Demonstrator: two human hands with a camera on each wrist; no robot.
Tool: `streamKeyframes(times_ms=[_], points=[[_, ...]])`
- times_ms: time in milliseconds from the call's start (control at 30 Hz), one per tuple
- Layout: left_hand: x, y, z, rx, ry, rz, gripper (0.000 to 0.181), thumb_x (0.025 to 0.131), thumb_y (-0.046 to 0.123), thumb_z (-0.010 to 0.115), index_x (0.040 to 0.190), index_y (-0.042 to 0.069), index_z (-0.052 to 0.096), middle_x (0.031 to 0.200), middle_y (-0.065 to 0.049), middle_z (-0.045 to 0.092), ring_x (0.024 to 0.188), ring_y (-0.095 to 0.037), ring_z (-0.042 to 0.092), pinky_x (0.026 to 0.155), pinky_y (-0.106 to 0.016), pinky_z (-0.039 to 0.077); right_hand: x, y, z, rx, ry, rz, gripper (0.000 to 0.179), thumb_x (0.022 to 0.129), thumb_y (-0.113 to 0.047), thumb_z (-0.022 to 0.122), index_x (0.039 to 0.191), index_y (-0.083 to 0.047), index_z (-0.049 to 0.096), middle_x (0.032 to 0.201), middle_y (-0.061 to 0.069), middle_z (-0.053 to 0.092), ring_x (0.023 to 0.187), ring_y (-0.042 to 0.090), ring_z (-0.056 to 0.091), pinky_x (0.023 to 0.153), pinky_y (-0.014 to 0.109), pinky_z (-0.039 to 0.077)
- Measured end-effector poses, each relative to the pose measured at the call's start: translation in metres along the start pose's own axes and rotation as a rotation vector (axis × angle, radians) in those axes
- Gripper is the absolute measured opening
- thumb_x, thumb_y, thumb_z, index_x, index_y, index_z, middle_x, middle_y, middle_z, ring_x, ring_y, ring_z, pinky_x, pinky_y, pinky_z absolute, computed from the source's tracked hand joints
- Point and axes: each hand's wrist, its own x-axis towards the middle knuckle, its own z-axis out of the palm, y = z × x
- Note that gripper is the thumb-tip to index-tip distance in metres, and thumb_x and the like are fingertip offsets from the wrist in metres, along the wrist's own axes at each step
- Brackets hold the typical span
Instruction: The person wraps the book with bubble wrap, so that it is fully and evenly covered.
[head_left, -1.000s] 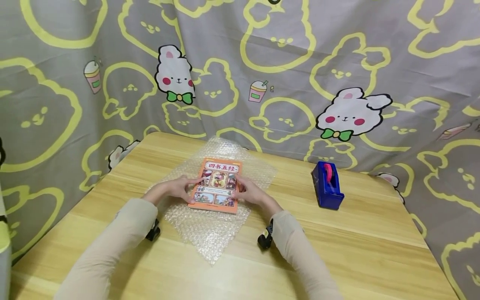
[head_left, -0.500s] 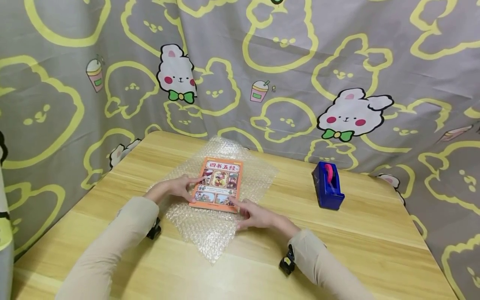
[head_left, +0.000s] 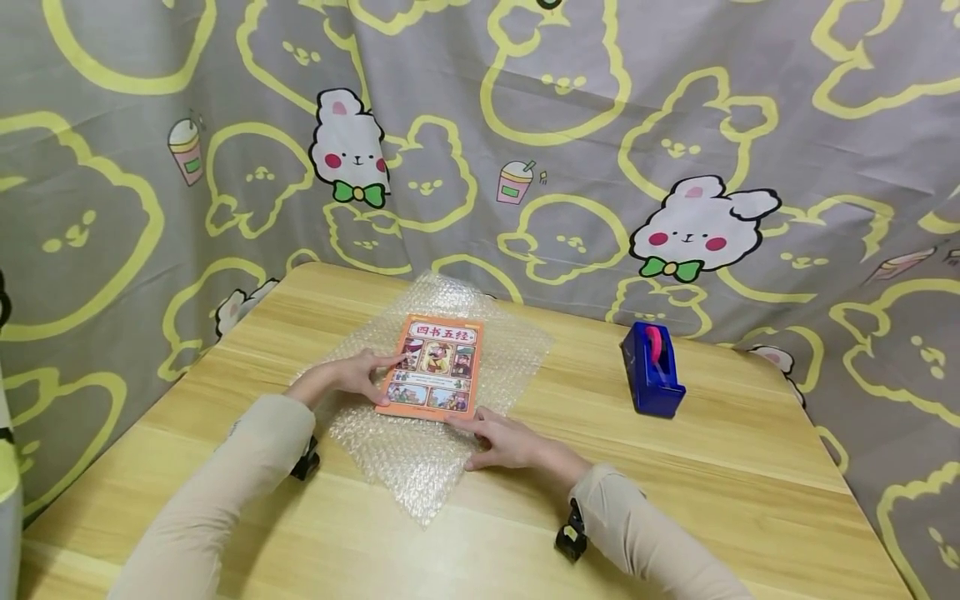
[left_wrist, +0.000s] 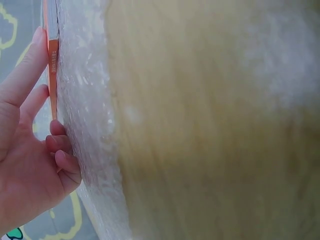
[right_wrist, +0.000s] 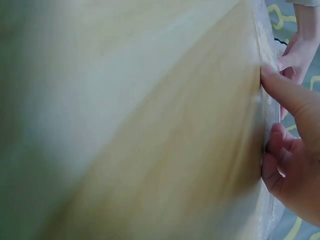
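Observation:
An orange comic-style book lies flat, cover up, on a diamond-turned sheet of bubble wrap. My left hand rests against the book's left edge, thumb near the lower corner and index finger reaching onto the cover. In the left wrist view its other fingers bend down at the bubble wrap. My right hand is at the book's lower right corner, index fingertip by the bottom edge. Its thumb, apart from the index finger, touches down by the sheet's lower right edge.
A blue tape dispenser with a pink core stands on the wooden table, right of the bubble wrap. Behind the table hangs a grey curtain with yellow outlines and rabbits. Something pale stands at the left edge.
My right hand has left the book's right side and come down toward me to its lower right corner. The left hand, book and bubble wrap look nearly unmoved.

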Motion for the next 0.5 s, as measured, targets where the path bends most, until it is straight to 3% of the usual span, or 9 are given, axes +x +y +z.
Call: streamKeyframes(times_ms=[167, 200, 300, 500], points=[[0.0012, -0.0008, -0.0001, 0.012, 0.002, 0.01, 0.092, 0.073, 0.03, 0.075, 0.145, 0.011, 0.02, 0.115, -0.021, 0.034, 0.103, -0.031, 0.034, 0.096, -0.056, 0.03, 0.0014, -0.0011, -0.0008, -0.002, 0.046, 0.016, 0.064, 0.083, -0.035, 0.063, 0.14, -0.021, 0.038, 0.095, 0.002, 0.047, 0.076, 0.013, 0.043, 0.063, 0.023, 0.041], [0.0014, -0.0008, -0.0001, 0.014, 0.002, 0.011, 0.092, 0.073, 0.03, 0.074, 0.145, 0.011, 0.02, 0.115, -0.021, 0.034, 0.103, -0.031, 0.034, 0.097, -0.056, 0.03, 0.0017, -0.0009, -0.001, -0.001, 0.062, 0.016, 0.061, 0.083, -0.036, 0.062, 0.139, -0.022, 0.04, 0.1, 0.006, 0.051, 0.081, 0.016, 0.048, 0.068, 0.026, 0.044], [0.0012, -0.0008, -0.0002, 0.023, 0.0, 0.008, 0.092, 0.073, 0.03, 0.074, 0.145, 0.011, 0.02, 0.113, -0.019, 0.035, 0.101, -0.029, 0.034, 0.095, -0.053, 0.032, 0.0033, 0.0, -0.0019, 0.021, 0.116, 0.005, 0.051, 0.087, -0.035, 0.058, 0.135, -0.02, 0.046, 0.097, 0.009, 0.053, 0.079, 0.02, 0.05, 0.067, 0.03, 0.046], [0.0011, -0.0015, 0.0004, 0.023, -0.007, 0.01, 0.093, 0.073, 0.032, 0.074, 0.145, 0.011, 0.02, 0.113, -0.019, 0.034, 0.1, -0.028, 0.033, 0.093, -0.052, 0.033, 0.0088, 0.0036, -0.0021, 0.113, 0.198, -0.033, 0.038, 0.091, -0.025, 0.053, 0.126, -0.011, 0.055, 0.084, 0.001, 0.048, 0.069, 0.012, 0.04, 0.059, 0.021, 0.04]])
